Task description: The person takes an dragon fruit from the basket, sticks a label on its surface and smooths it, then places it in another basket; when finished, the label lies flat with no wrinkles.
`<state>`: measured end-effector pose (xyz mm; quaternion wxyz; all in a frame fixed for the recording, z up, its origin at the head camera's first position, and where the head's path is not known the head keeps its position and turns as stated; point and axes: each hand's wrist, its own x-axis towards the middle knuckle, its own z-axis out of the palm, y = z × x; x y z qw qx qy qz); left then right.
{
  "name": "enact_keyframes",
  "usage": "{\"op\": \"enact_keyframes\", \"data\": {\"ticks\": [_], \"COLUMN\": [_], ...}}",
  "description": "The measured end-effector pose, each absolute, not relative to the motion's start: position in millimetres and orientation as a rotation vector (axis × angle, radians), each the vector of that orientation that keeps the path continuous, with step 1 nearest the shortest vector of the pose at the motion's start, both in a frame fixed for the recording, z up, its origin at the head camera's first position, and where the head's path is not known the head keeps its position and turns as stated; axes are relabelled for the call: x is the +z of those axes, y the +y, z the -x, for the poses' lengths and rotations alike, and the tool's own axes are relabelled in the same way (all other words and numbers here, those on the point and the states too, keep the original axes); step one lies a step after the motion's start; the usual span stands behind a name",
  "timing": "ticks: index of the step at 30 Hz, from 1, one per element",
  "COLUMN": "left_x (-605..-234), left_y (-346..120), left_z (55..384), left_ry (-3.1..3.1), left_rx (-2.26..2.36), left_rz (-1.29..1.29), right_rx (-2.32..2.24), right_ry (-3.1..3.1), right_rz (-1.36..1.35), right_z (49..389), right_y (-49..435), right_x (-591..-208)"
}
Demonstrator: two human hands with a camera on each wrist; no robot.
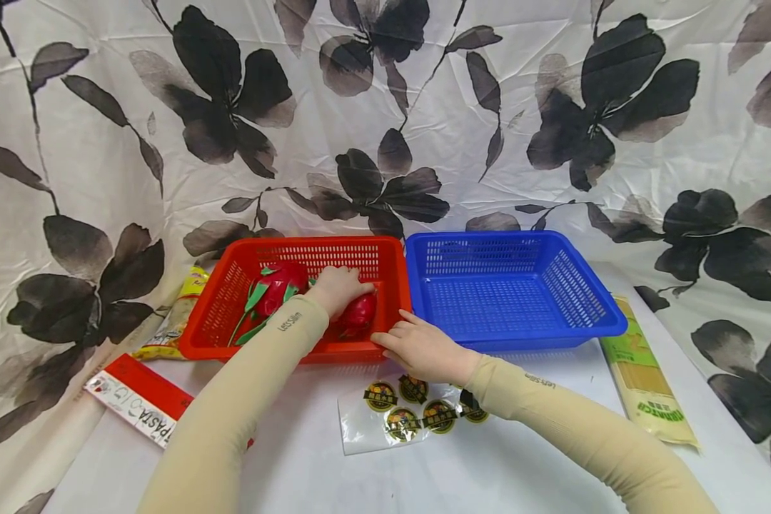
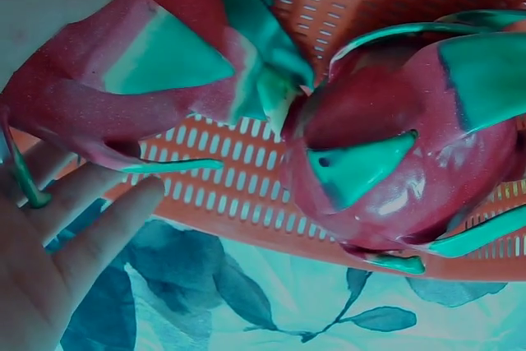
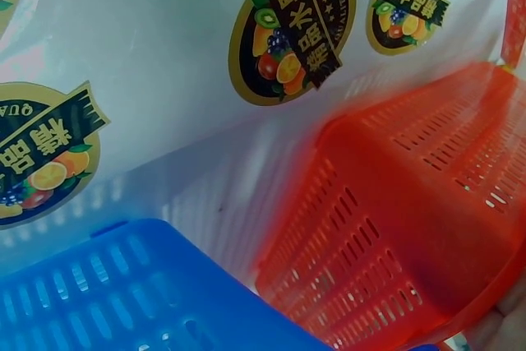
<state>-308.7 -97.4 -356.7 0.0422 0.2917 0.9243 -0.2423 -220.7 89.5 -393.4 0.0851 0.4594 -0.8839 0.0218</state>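
A red perforated basket point(image 1: 353, 351) holds two model dragon fruits with green scales. My left hand point(image 1: 339, 287) reaches inside and grips the right dragon fruit point(image 1: 361, 314), thumb on one side and fingers on the other in the left wrist view. Left of it lies the other dragon fruit point(image 2: 394, 154), untouched. At the basket's front right corner, my right hand point(image 1: 427, 350) rests on the rim with its fingers fairly straight. Only a bit of that hand shows in the right wrist view, at the red rim. A blue basket point(image 1: 507, 334) with nothing in it adjoins on the right.
A clear sheet of round fruit stickers point(image 1: 385, 428) lies in front of the baskets, partly under my right arm. Left are a red and white pasta box point(image 1: 138, 403) and a yellow bag point(image 1: 173, 325). A green noodle packet point(image 1: 649, 378) lies at right. Floral cloth point(image 1: 373, 193) hangs behind.
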Motion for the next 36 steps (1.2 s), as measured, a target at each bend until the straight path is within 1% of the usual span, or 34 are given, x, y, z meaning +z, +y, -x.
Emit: {"op": "enact_keyframes", "data": {"ticks": [6, 12, 20, 29, 36], "left_x": [-348, -341, -333, -316, -303], "left_y": [-103, -111, -117, -116, -118], "left_z": [309, 308, 306, 296, 284], "left_ry": [2.842, 2.880, 2.958, 2.980, 2.999], "left_rx": [-0.740, -0.601, -0.407, -0.483, -0.450], "left_rz": [-0.882, -0.841, -0.872, -0.968, -0.991], "right_rx": [0.069, 0.073, 0.087, 0.100, 0.107], "right_ry": [-2.629, -2.646, -2.660, -2.666, -2.646], "right_rz": [-1.382, -1.383, -1.392, -1.378, -1.387], "right_z": [224, 225, 223, 222, 221], "right_y": [87, 85, 85, 88, 90], "right_x": [-393, -392, -391, -392, -394]}}
